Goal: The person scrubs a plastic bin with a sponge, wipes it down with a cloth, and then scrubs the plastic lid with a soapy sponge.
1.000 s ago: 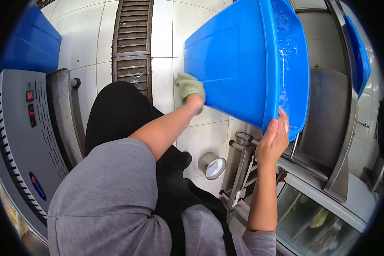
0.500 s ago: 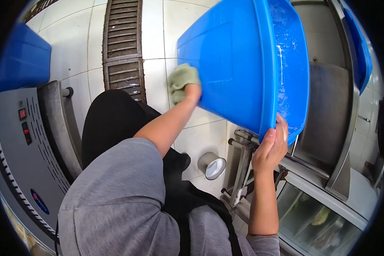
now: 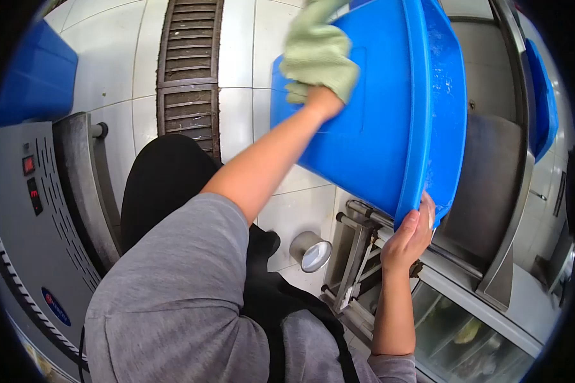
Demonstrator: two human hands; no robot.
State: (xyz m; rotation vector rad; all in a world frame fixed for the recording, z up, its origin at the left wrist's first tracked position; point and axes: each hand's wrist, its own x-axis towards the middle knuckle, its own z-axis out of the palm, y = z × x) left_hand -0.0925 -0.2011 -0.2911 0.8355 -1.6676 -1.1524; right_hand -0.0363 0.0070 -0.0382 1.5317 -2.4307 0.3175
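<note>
A large blue tub is tilted on its side, its open mouth toward the right and its inner surface wet. My right hand grips the lower corner of its rim, thumb on the outer side and fingers over the edge. Closed on a pale green cloth, my left hand is at the tub's outer side. The cloth is blurred by motion and covers most of that hand's fingers.
A floor drain grate runs beside my knee. At left are a grey machine and another blue container. Below the tub are a metal can and metal frame; a glass-topped case is lower right.
My left hand and the cloth have swept up and to the right, from the tub's lower edge across its outer side. The tub and my right hand appear slightly lower and farther right.
</note>
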